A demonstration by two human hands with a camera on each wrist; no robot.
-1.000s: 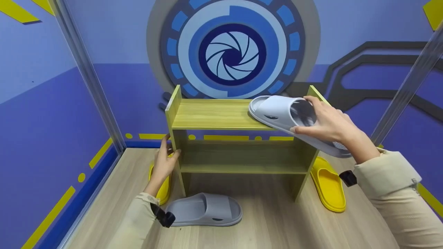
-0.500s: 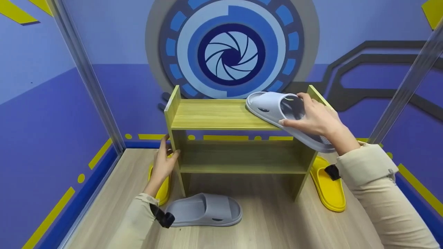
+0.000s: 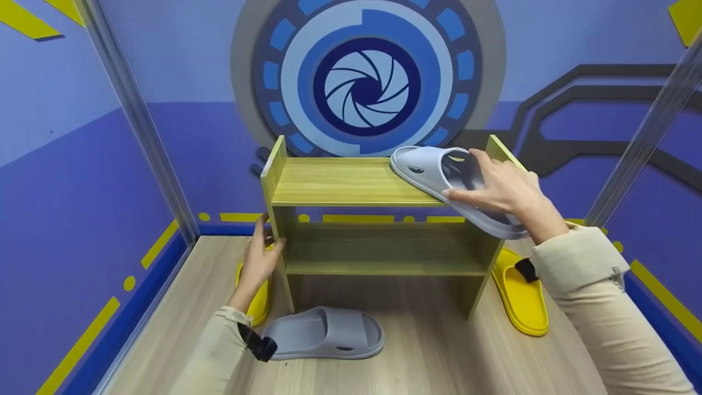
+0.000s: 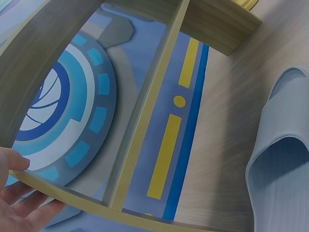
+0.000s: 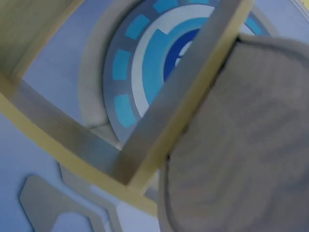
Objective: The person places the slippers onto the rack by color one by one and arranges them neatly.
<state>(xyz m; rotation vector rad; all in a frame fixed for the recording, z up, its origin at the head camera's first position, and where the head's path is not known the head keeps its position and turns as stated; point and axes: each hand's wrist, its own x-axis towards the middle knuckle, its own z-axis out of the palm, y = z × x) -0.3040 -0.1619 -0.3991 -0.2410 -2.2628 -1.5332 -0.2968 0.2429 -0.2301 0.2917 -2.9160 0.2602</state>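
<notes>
In the head view my right hand [image 3: 510,189] grips a light grey slipper [image 3: 425,164] near its heel, thumb on the near side. Its toe end lies over the right part of the top shelf of a small wooden rack [image 3: 329,184], and its heel sticks out past the shelf's front edge. The right wrist view shows the grey sole [image 5: 241,145] beside the shelf edge. My left hand [image 3: 259,266] holds the rack's left side panel [image 4: 82,199], thumb on one face and fingers on the other. A second grey slipper [image 3: 354,332] lies sideways in front of the rack.
A yellow slipper [image 3: 263,302] is partly hidden behind my left forearm, left of the rack. Another yellow slipper [image 3: 521,302] lies right of it. The rack stands on a wood-grain table [image 3: 428,356], with patterned blue walls [image 3: 181,131] behind and at the sides.
My right hand has moved the grey slipper left and slightly up, farther over the top shelf, and almost stopped in the last half second. The left hand stays on the rack.
</notes>
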